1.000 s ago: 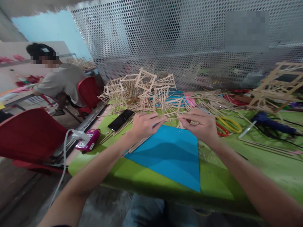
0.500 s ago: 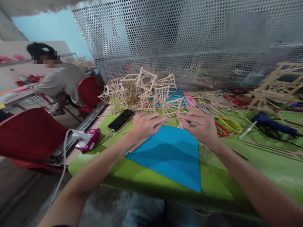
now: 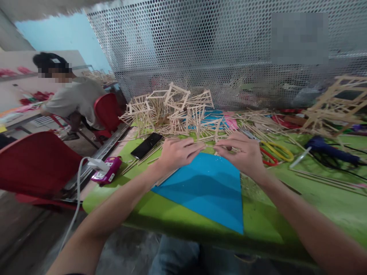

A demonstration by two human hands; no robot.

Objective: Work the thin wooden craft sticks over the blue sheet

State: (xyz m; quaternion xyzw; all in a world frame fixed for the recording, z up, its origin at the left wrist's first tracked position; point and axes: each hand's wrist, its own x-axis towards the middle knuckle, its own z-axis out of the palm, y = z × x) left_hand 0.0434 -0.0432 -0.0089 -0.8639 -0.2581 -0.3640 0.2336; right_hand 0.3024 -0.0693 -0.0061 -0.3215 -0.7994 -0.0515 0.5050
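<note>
Over the far edge of a blue sheet (image 3: 206, 191), my left hand (image 3: 180, 151) and my right hand (image 3: 241, 151) face each other with fingertips almost meeting. Both pinch a small, pale piece of wooden stick (image 3: 210, 146); most of it is hidden by the fingers. Loose wooden sticks (image 3: 166, 177) lie under my left wrist, along the sheet's left edge. Just beyond my hands stands a cluster of open frames (image 3: 177, 103) made of thin wooden sticks. Scissors with yellow and red handles (image 3: 277, 151) lie to the right of my right hand.
A black phone (image 3: 146, 145) and a purple power adapter (image 3: 107, 172) with a white plug lie left on the green tabletop (image 3: 137, 206). At right are a blue glue gun (image 3: 329, 149) and another stick frame (image 3: 338, 101). A seated person (image 3: 77, 95) is at far left, near red chairs (image 3: 37, 164).
My right fingertips have shifted slightly left, towards my left fingertips. Both hands keep their pinch, and the surrounding things stay where they were.
</note>
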